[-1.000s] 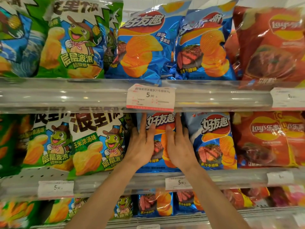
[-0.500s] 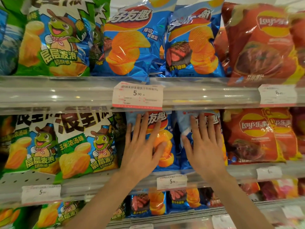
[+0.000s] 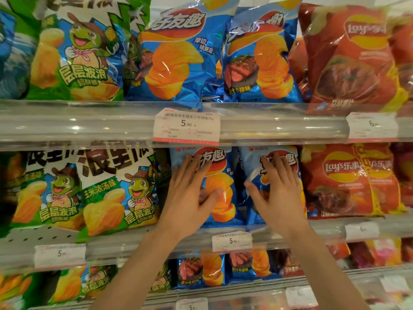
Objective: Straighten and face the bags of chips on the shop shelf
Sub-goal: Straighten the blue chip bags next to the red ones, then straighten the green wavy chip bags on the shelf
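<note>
Now left hand (image 3: 190, 195) and right hand (image 3: 276, 193) press flat on two blue bags (image 3: 223, 198).

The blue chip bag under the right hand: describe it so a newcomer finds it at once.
Find the clear middle shelf rail with its 5.90 price tag. Above it stand two glossy blue bags; take the right one, pressed by the right hand. Its right neighbour is a red Lay's bag; the left blue bag is under the left hand.
</note>
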A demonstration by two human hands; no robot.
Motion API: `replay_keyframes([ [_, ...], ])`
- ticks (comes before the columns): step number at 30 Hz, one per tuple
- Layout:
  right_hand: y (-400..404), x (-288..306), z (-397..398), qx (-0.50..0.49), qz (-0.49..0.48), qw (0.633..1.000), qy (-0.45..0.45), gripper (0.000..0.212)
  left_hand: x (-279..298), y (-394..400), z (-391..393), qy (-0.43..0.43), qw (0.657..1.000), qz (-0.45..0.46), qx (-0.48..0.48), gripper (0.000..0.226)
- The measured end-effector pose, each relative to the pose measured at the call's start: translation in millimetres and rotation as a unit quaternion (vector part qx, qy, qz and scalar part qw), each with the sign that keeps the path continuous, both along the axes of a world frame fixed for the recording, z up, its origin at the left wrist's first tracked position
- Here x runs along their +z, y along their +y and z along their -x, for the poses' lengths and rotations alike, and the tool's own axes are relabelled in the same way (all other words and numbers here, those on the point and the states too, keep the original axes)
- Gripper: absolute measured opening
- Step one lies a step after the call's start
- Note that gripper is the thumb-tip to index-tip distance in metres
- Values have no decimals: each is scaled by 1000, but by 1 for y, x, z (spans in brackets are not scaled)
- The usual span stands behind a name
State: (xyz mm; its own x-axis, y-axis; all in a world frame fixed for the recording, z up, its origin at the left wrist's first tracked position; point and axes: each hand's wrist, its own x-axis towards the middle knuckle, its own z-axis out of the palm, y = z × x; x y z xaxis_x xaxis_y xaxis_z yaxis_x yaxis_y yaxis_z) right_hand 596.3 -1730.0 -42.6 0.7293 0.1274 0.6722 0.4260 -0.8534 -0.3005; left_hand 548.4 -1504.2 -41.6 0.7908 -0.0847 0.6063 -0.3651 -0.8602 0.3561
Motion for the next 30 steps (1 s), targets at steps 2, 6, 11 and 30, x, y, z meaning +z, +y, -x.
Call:
replay_keyframes([
  [2, -1, 7, 15, 27, -44, 999, -2, 65, 6, 6, 16, 7, 996, 87, -18, 63],
  [6, 3, 7, 52, 49, -142, 989, 11, 45, 11, 17, 58, 38, 972, 229, -41, 48],
  [11, 21, -15, 96, 92, -288, 939, 166, 35, -7, 43, 105, 94, 936, 336, -48, 30],
  [30, 80, -98, 188, 57, -387, 872, 293, 11, -69, 139, 191, 184, 904, 381, 62, 21],
])
